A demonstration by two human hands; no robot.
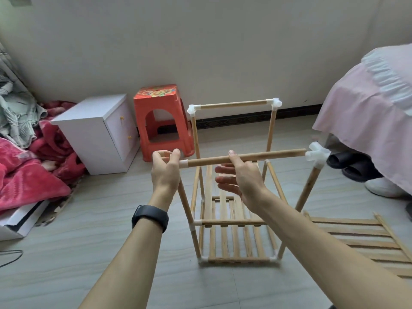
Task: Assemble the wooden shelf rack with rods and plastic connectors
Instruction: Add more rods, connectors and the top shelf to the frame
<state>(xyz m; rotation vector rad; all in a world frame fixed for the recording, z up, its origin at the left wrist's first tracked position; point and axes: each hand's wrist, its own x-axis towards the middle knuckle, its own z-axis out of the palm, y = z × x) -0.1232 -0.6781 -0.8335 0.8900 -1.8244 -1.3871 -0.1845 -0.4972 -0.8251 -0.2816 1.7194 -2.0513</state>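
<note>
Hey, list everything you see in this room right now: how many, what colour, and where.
rack frame: one, pale wood rods with white connectors, standing on the floor at centre
top front rod: one, wood, held level across the frame's near side
loose slatted shelf: one, wood, on the floor at right
stool: one, red, by the wall
cabinet: one, white, left of the stool
blankets: a heap, red and pink, far left
bed: one, pink cover, right
slippers: two, dark, at the bed's edge
watch: one, black, on the left wrist
left hand: one, grips the rod's left end
right hand: one, pinches the rod near its middle
</note>
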